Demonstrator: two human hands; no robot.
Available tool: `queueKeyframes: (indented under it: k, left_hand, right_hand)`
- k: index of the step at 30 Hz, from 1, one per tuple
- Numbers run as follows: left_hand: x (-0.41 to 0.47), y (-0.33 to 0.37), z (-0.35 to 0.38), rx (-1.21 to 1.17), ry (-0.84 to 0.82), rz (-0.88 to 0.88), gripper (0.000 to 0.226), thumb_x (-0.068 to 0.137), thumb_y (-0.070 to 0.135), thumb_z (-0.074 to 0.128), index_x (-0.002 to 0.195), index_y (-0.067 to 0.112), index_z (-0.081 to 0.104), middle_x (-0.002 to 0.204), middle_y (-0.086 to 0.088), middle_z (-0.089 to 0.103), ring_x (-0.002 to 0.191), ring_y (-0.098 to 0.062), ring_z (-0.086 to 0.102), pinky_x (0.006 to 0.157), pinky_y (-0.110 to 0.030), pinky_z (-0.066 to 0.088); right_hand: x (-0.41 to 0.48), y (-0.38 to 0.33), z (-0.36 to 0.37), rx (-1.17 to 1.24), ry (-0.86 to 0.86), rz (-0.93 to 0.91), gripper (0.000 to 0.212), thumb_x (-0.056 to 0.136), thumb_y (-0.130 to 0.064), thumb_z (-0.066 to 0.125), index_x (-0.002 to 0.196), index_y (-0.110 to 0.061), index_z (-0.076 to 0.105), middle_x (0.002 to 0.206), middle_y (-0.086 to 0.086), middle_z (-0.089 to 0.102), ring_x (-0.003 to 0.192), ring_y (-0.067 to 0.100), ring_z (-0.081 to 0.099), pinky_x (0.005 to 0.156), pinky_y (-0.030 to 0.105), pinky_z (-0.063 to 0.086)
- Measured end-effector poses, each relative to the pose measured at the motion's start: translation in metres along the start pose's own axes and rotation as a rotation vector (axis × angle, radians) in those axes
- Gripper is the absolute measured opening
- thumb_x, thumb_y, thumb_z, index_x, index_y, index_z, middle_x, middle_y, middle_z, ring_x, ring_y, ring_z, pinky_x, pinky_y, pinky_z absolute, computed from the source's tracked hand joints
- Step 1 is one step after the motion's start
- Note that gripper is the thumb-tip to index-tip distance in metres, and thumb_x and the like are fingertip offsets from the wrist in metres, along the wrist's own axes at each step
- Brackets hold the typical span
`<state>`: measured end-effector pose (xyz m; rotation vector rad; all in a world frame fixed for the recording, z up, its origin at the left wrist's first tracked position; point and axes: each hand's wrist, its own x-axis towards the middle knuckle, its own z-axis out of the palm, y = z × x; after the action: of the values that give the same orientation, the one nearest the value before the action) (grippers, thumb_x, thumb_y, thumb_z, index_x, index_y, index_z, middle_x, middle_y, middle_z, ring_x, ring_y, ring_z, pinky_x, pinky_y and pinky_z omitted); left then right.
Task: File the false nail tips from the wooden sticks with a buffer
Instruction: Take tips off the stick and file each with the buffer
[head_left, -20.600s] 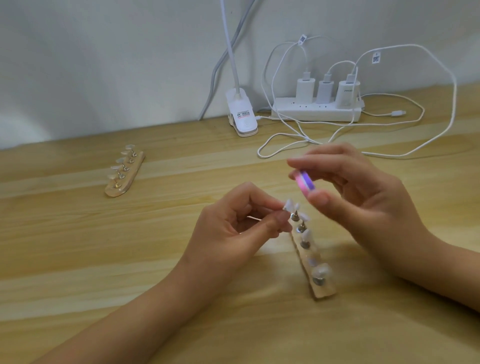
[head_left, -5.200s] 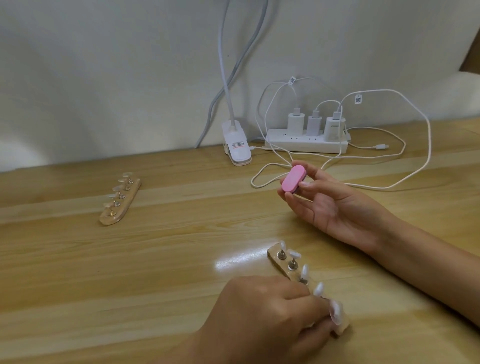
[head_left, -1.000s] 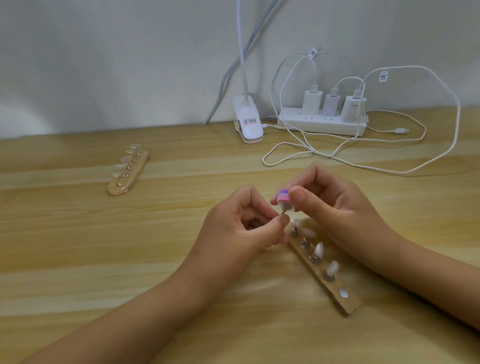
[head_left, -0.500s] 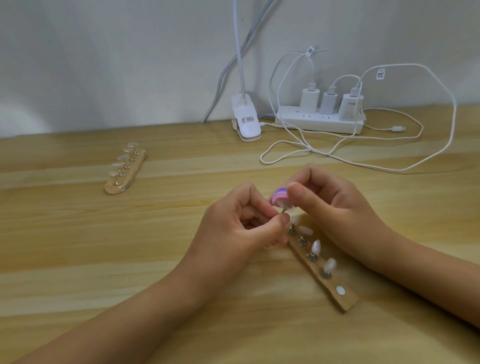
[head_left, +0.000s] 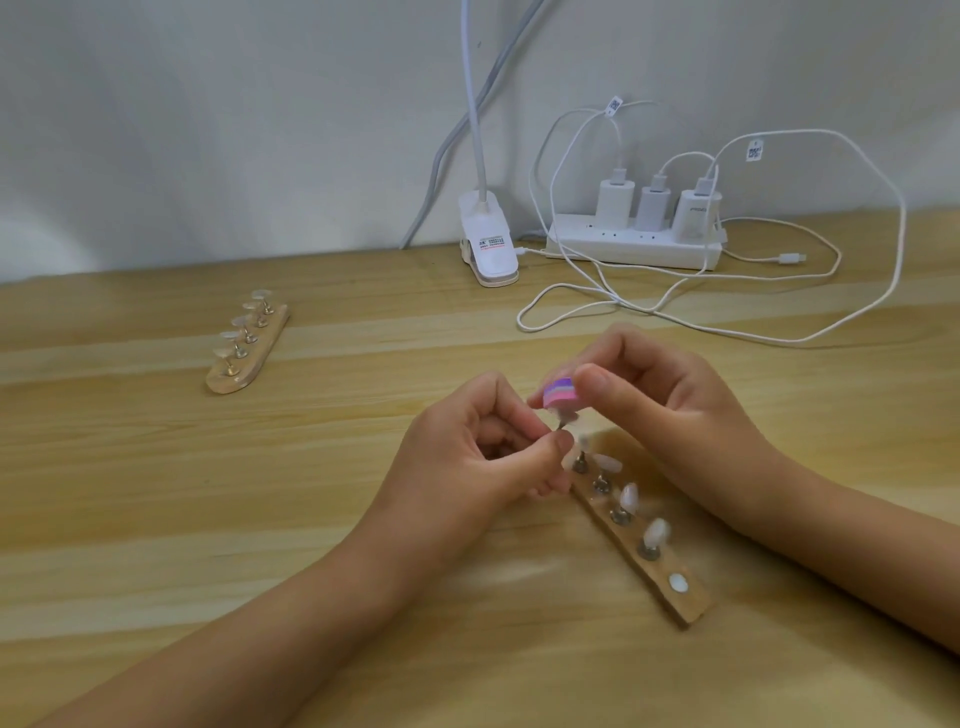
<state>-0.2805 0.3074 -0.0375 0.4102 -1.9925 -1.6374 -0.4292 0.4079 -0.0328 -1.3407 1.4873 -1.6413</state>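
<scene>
A small pink-and-purple buffer (head_left: 560, 392) is pinched between the thumb and fingers of the right hand (head_left: 670, 410) and held just above the wooden table (head_left: 156, 519). Its lower face is laid against a false nail tip (head_left: 565, 417) on a small metal peg. The peg is gripped between the thumb and forefinger of the left hand (head_left: 467, 457), and the other fingers of that hand are curled in. The two hands are held close together, nearly touching at the fingertips. Just below them the near wooden stick (head_left: 670, 603) is laid flat and diagonally on the table. Four pale nail tips are carried on metal pegs along it, and a white disc (head_left: 678, 584) is seen at its near end. Well apart to the left, a second wooden stick (head_left: 267, 343) with clear tips is laid on the table. Against the wall a white clip lamp (head_left: 488, 244) and a power strip (head_left: 634, 249) with three chargers are placed, and white cables (head_left: 779, 338) are looped across the table.
</scene>
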Motion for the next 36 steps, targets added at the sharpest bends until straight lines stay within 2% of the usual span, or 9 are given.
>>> queueKeyframes:
  k: [5,8,13,17,20,23,27,32,36]
  left_hand:
    - [-0.0007,-0.0001,-0.0012,0.001,0.022,0.008,0.024,0.083,0.009,0.074,0.071,0.019,0.056,0.063,-0.006,0.072,0.058,-0.013,0.067,0.056,-0.018,0.05]
    - [-0.0003,0.0006,-0.0013,-0.013,0.029,0.009,0.023,0.083,0.009,0.074,0.072,0.017,0.055,0.063,-0.006,0.072,0.059,-0.013,0.068,0.056,-0.017,0.05]
    - [-0.0014,0.001,-0.0013,-0.016,0.032,0.034,0.024,0.083,0.011,0.074,0.071,0.02,0.056,0.064,-0.005,0.072,0.06,-0.012,0.068,0.056,-0.017,0.05]
    - [-0.0012,0.0002,-0.0026,-0.029,0.054,0.05,0.023,0.084,0.009,0.074,0.072,0.019,0.057,0.064,-0.005,0.072,0.06,-0.013,0.068,0.057,-0.017,0.051]
    - [-0.001,0.0006,-0.0028,-0.037,0.064,0.062,0.023,0.084,0.01,0.073,0.071,0.022,0.058,0.065,-0.005,0.072,0.06,-0.014,0.068,0.057,-0.019,0.051]
    - [-0.0019,0.0007,-0.0029,-0.037,0.066,0.072,0.02,0.084,0.012,0.073,0.073,0.018,0.057,0.065,-0.005,0.072,0.06,-0.013,0.068,0.058,-0.018,0.051]
    - [-0.0018,0.0003,-0.0032,-0.043,0.067,0.066,0.021,0.084,0.012,0.073,0.072,0.021,0.058,0.065,-0.005,0.072,0.06,-0.014,0.068,0.057,-0.018,0.051]
    - [0.0002,-0.002,-0.0037,-0.051,0.084,0.059,0.021,0.084,0.012,0.073,0.072,0.021,0.058,0.065,-0.005,0.072,0.059,-0.014,0.067,0.056,-0.019,0.051]
    - [0.0012,-0.0036,-0.0053,-0.065,0.094,0.05,0.019,0.086,0.009,0.071,0.075,0.015,0.056,0.065,-0.006,0.072,0.058,-0.012,0.066,0.057,-0.018,0.05]
  right_hand:
    - [0.0003,-0.0007,0.0025,0.043,0.007,0.006,0.022,0.087,-0.035,0.066,0.081,-0.014,0.062,0.081,0.0,0.074,0.076,0.004,0.068,0.07,0.012,0.048]
    - [0.0,-0.0004,0.0024,-0.008,0.04,-0.054,0.025,0.087,-0.036,0.069,0.09,-0.012,0.062,0.088,0.005,0.074,0.085,0.013,0.07,0.076,0.023,0.053]
    - [-0.0008,0.0018,0.0018,-0.044,0.032,-0.036,0.024,0.087,-0.037,0.07,0.09,-0.015,0.062,0.093,0.006,0.074,0.09,0.013,0.07,0.082,0.029,0.054]
    - [-0.0005,0.0002,0.0022,-0.011,0.022,-0.025,0.026,0.086,-0.037,0.066,0.091,-0.011,0.061,0.088,-0.002,0.075,0.085,0.004,0.069,0.076,0.015,0.05]
    - [0.0004,0.001,0.0008,-0.052,0.036,-0.068,0.023,0.088,-0.035,0.069,0.093,-0.014,0.062,0.094,0.003,0.074,0.093,0.014,0.07,0.084,0.024,0.053]
    - [0.0006,0.0016,0.0017,-0.048,0.021,-0.034,0.023,0.088,-0.037,0.067,0.093,-0.014,0.062,0.091,-0.002,0.074,0.087,0.005,0.069,0.077,0.017,0.051]
    - [-0.0009,0.0007,0.002,-0.065,0.029,-0.094,0.026,0.085,-0.043,0.069,0.093,-0.019,0.063,0.1,0.006,0.073,0.099,0.02,0.069,0.089,0.033,0.053]
    - [-0.0014,0.0014,0.0019,-0.05,0.042,-0.144,0.021,0.083,-0.032,0.072,0.095,-0.017,0.061,0.101,0.01,0.07,0.099,0.027,0.067,0.087,0.037,0.054]
    - [0.0018,0.0028,0.0018,-0.011,0.036,-0.052,0.027,0.081,-0.036,0.074,0.093,-0.017,0.059,0.091,-0.003,0.072,0.088,0.012,0.068,0.079,0.022,0.053]
